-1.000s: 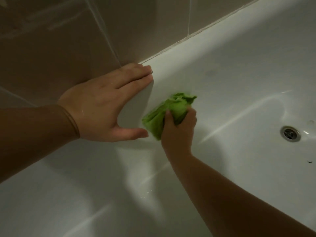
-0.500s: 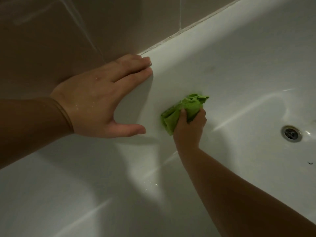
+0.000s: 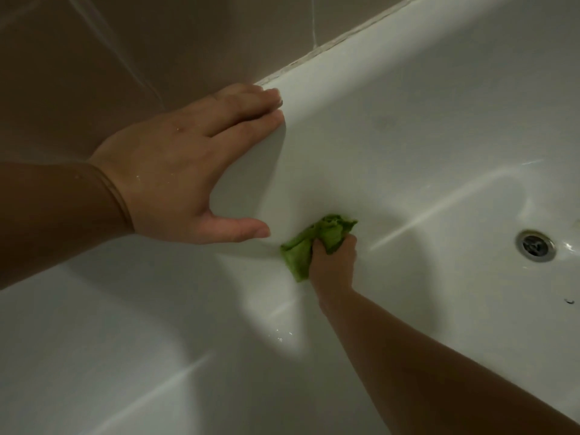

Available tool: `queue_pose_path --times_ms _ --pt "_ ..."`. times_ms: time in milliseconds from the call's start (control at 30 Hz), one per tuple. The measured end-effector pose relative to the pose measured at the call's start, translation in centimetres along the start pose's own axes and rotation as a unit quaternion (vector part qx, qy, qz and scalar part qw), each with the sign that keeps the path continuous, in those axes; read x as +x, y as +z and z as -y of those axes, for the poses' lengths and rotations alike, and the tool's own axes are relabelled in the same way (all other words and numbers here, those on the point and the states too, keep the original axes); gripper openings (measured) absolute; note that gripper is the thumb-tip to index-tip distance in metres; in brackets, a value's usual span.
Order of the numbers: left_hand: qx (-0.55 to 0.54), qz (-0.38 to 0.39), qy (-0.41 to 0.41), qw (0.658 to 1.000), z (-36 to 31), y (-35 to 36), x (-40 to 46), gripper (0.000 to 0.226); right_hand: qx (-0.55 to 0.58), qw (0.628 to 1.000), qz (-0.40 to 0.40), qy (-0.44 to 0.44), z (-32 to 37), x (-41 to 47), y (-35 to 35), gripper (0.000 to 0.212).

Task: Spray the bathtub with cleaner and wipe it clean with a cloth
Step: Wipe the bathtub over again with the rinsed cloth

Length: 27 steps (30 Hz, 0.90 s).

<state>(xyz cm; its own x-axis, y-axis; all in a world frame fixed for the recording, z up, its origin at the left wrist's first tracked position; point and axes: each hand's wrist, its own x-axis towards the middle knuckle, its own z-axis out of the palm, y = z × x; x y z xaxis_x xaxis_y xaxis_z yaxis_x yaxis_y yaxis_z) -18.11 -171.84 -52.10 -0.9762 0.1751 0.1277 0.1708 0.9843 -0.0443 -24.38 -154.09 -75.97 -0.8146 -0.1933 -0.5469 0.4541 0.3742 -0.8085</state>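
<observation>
- My right hand (image 3: 334, 262) grips a crumpled green cloth (image 3: 309, 246) against the white glossy bathtub's (image 3: 439, 136) inner wall.
- My left hand (image 3: 185, 171) lies flat on its rim, fingers straight.

Both forearms bare, no sleeves in view; left hand (image 3: 175, 171) carries scattered water droplets; thin band circles left wrist (image 3: 117, 196); right hand (image 3: 334, 262) ungloved.

White tub (image 3: 408, 146) w/ green cloth (image 3: 301, 252) on inner wall, drain (image 3: 535, 245) nearby.
</observation>
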Motion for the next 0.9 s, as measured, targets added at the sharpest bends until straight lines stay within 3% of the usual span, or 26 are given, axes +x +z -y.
queue_pose_path --times_ms 100,200,300,433,500,600,700,800,900 --pt "0.001 0.001 -0.004 1.0 0.0 0.0 0.2 0.111 0.033 0.998 0.054 -0.004 -0.5 -0.9 0.8 0.038" --pt "0.006 0.0 -0.003 1.0 0.0 0.0 0.4 0.11 0.011 0.999 -0.019 -0.034 -0.3 0.8 -0.1 0.045" --pt "0.009 0.001 -0.004 1.0 0.0 0.0 0.5 0.109 -0.034 0.998 -0.06 0.0 -1.5 2.1 -0.2 0.054" --pt "0.011 0.0 -0.002 1.0 0.0 0.0 0.8 0.11 -0.017 0.997 0.013 0.074 -2.1 -0.5 2.0 0.052" --pt "0.009 -0.002 -0.003 1.0 0.0 0.1 0.9 0.11 0.049 0.998 0.034 0.025 -1.0 -0.7 1.6 0.043" --pt "0.009 -0.002 0.001 1.0 0.0 0.2 1.1 0.11 0.053 0.996 -0.029 -0.061 1.4 2.2 -0.7 0.049" --pt "0.007 -0.005 0.003 1.0 -0.1 0.2 1.4 0.109 0.045 0.997 -0.053 -0.025 3.2 3.7 -2.3 0.051" --pt "0.01 -0.003 0.002 1.0 -0.2 0.2 1.7 0.109 0.058 0.998 -0.007 0.029 4.7 1.8 -2.2 0.041" --pt "0.015 0.001 -0.003 1.0 -0.3 0.1 2.3 0.11 0.062 0.996 0.045 -0.05 7.7 -1.2 -2.6 0.039"
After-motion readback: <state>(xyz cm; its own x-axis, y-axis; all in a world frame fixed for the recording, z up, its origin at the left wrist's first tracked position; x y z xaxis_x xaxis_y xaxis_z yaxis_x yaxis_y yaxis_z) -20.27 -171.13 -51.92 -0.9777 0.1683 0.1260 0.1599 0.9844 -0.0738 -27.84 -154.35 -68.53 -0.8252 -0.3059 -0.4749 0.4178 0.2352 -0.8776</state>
